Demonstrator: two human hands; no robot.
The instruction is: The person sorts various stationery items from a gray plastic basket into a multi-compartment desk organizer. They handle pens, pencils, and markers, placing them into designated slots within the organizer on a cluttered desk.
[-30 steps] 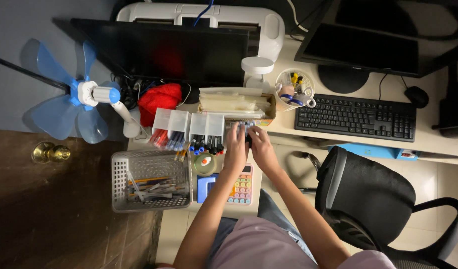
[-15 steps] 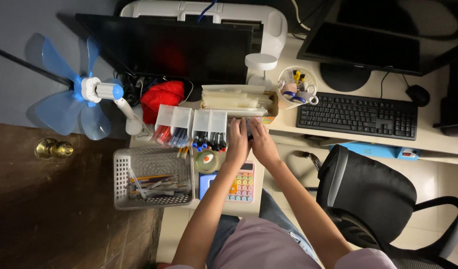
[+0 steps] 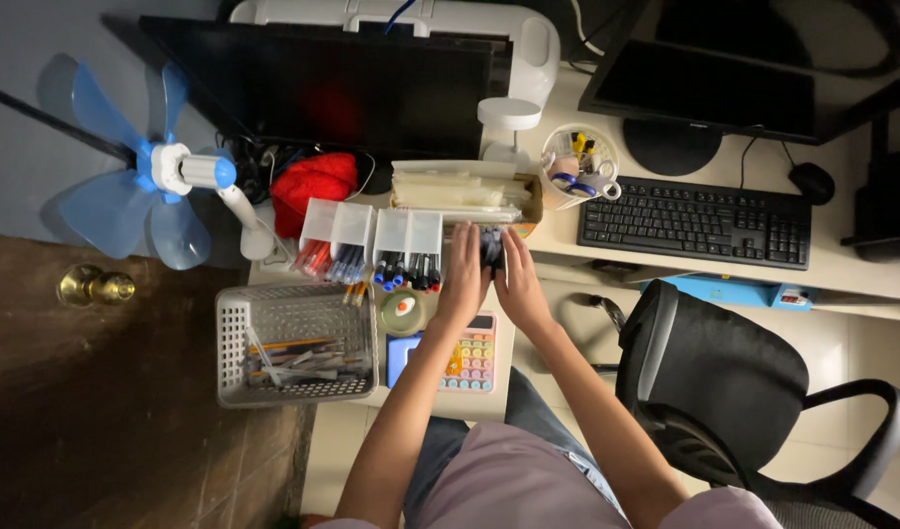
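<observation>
My left hand (image 3: pixel 464 279) and my right hand (image 3: pixel 516 279) are held together just right of a white pen organiser (image 3: pixel 371 240) with several compartments of pens. Between my fingers is a small dark bundle (image 3: pixel 491 247), likely pens, gripped by both hands. Under my wrists lies a pastel calculator (image 3: pixel 464 358). A round tape dispenser (image 3: pixel 403 309) sits to the left of my left hand.
A grey mesh basket (image 3: pixel 295 345) of pens stands left. A blue desk fan (image 3: pixel 156 171), red cloth (image 3: pixel 313 186), dark monitor (image 3: pixel 322 93), cardboard box (image 3: pixel 460 191), cup of supplies (image 3: pixel 577 167), keyboard (image 3: pixel 695 220) and black office chair (image 3: pixel 724 382) surround me.
Both hands stay together at the same spot beside the organiser; the view has shifted slightly. Nothing else has visibly moved.
</observation>
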